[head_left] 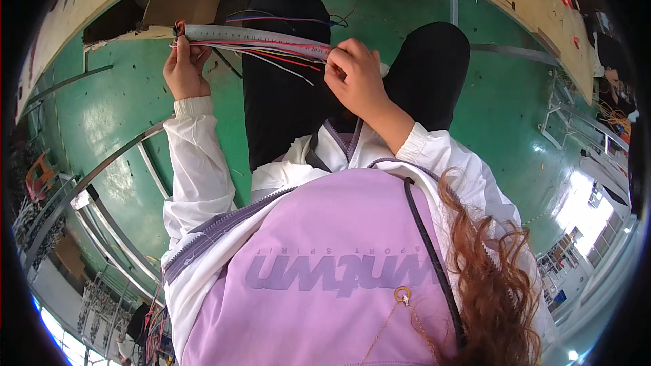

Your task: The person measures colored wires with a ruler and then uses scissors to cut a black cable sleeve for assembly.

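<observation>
Both hands, left hand (183, 67) and right hand (352, 74), have fingers clamped on wires (271, 50) against a ruler (258, 35); loose strands between the fingers could slip free.

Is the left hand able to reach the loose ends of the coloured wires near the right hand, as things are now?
Probably yes. The left hand already holds the wires and the metal ruler at one end; nothing lies between it and the right hand, only open air above the legs.

Both arms, in white sleeves, are reaching up from the frame's centre. The left hand (184, 67) is closing its fingers at upper left; the right hand (356, 74) is pinching near upper centre.
</observation>
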A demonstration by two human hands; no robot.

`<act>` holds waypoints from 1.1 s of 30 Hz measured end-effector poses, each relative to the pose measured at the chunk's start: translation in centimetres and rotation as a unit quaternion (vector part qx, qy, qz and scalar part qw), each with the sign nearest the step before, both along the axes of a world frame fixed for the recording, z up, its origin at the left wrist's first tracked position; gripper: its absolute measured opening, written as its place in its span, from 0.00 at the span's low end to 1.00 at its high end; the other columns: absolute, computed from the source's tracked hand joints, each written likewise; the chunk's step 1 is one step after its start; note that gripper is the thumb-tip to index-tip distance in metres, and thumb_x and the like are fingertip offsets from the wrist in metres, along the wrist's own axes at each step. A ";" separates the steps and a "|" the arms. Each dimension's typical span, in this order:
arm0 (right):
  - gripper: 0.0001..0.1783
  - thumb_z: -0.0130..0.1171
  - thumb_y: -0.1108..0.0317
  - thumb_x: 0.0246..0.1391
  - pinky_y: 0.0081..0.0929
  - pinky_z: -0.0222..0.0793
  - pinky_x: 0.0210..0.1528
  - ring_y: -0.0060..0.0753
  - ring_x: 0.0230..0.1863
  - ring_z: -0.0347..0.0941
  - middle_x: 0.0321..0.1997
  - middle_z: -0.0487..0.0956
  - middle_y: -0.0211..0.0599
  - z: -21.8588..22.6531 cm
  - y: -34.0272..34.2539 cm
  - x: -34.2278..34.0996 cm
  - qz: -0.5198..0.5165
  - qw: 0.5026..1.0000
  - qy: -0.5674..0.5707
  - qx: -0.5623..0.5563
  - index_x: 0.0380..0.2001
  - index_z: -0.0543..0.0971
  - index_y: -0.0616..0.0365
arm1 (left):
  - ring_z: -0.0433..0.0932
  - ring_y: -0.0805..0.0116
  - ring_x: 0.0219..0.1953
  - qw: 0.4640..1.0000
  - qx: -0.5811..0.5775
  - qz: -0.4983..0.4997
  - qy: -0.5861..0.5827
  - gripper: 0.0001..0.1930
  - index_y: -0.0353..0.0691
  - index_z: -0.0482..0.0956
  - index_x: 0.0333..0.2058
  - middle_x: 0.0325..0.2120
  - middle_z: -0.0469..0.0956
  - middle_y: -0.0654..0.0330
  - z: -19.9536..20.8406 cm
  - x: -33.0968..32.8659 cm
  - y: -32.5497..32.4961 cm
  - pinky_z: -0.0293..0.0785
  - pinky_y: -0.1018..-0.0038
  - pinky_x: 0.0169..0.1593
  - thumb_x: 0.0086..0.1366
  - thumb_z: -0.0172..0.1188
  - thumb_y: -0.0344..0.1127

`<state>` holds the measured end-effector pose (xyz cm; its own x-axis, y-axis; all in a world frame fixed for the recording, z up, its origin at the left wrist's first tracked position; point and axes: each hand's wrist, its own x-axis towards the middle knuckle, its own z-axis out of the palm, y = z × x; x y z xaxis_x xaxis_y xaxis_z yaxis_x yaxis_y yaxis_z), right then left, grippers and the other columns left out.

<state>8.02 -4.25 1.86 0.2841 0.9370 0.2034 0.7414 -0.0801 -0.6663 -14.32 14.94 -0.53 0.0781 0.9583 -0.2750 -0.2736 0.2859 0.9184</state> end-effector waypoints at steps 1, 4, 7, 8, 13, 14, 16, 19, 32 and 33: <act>0.06 0.58 0.73 0.36 0.33 0.54 0.35 0.33 0.34 0.67 0.29 0.68 0.29 0.0 0.0 0.0 0.003 1.000 0.002 0.002 0.20 0.72 0.53 | 0.74 0.73 0.24 1.000 -0.005 0.003 -0.006 0.07 0.36 0.73 0.31 0.20 0.72 0.65 0.0 0.1 0.0 0.78 0.71 0.35 0.62 0.53 0.34; 0.06 0.58 0.74 0.36 0.33 0.54 0.35 0.33 0.34 0.67 0.29 0.68 0.29 -0.1 -0.1 0.1 0.011 1.000 -0.006 0.005 0.20 0.72 0.54 | 0.74 0.74 0.24 1.000 -0.005 0.000 -0.017 0.06 0.37 0.73 0.31 0.20 0.72 0.65 0.1 0.1 0.0 0.78 0.72 0.35 0.62 0.53 0.34; 0.06 0.58 0.74 0.36 0.33 0.55 0.35 0.33 0.34 0.68 0.29 0.68 0.30 -0.1 -0.1 0.2 0.012 1.000 -0.012 0.010 0.20 0.72 0.54 | 0.74 0.74 0.24 1.000 -0.006 0.001 -0.020 0.05 0.37 0.73 0.31 0.20 0.72 0.66 0.2 0.3 0.0 0.78 0.72 0.34 0.62 0.53 0.33; 0.06 0.58 0.74 0.36 0.33 0.55 0.35 0.33 0.34 0.68 0.29 0.68 0.30 0.0 -0.1 0.2 0.011 1.000 -0.012 0.010 0.20 0.72 0.54 | 0.74 0.74 0.24 1.000 -0.006 0.000 -0.020 0.05 0.37 0.73 0.31 0.20 0.72 0.66 0.1 0.2 0.0 0.78 0.72 0.34 0.62 0.53 0.33; 0.06 0.58 0.74 0.38 0.30 0.55 0.36 0.33 0.29 0.69 0.30 0.69 0.30 0.2 0.0 0.6 0.002 1.000 -0.023 0.005 0.20 0.70 0.54 | 0.72 0.76 0.20 0.998 0.018 0.049 0.017 0.09 0.36 0.73 0.25 0.17 0.71 0.65 0.4 1.1 -0.6 0.76 0.76 0.30 0.61 0.55 0.34; 0.06 0.58 0.74 0.38 0.30 0.55 0.36 0.33 0.29 0.69 0.30 0.69 0.30 0.2 0.0 0.7 0.000 1.000 -0.023 0.004 0.20 0.70 0.54 | 0.72 0.76 0.20 0.999 0.017 0.047 0.017 0.09 0.36 0.73 0.25 0.17 0.71 0.65 0.4 1.2 -0.7 0.76 0.76 0.30 0.61 0.55 0.34; 0.06 0.58 0.73 0.38 0.33 0.58 0.35 0.35 0.32 0.68 0.29 0.68 0.32 0.2 0.2 0.7 0.001 0.999 -0.037 0.007 0.20 0.69 0.56 | 0.71 0.76 0.20 0.997 0.041 0.067 0.026 0.09 0.36 0.74 0.25 0.17 0.71 0.65 0.3 1.2 -0.8 0.76 0.76 0.30 0.61 0.55 0.34; 0.09 0.59 0.73 0.39 0.32 0.59 0.34 0.36 0.32 0.67 0.29 0.67 0.33 0.2 0.3 1.1 0.006 0.999 -0.053 -0.001 0.19 0.67 0.56 | 0.71 0.75 0.20 0.996 0.049 0.071 0.032 0.09 0.35 0.74 0.25 0.17 0.71 0.65 0.2 1.1 -0.9 0.76 0.76 0.30 0.61 0.55 0.34; 0.20 0.62 0.76 0.37 0.34 0.59 0.31 0.39 0.28 0.66 0.28 0.65 0.34 0.7 0.2 1.2 0.008 0.999 -0.043 0.007 0.29 0.60 0.56 | 0.71 0.75 0.19 0.995 0.049 0.079 0.029 0.08 0.34 0.74 0.26 0.17 0.71 0.64 -0.1 1.3 -0.9 0.76 0.76 0.29 0.60 0.56 0.33; 0.20 0.62 0.76 0.38 0.34 0.59 0.31 0.39 0.29 0.67 0.28 0.66 0.35 0.7 0.2 1.2 0.003 0.999 -0.037 0.008 0.29 0.60 0.56 | 0.71 0.75 0.20 0.995 0.047 0.081 0.029 0.08 0.34 0.74 0.26 0.17 0.71 0.65 -0.1 1.4 -0.9 0.76 0.76 0.29 0.60 0.56 0.33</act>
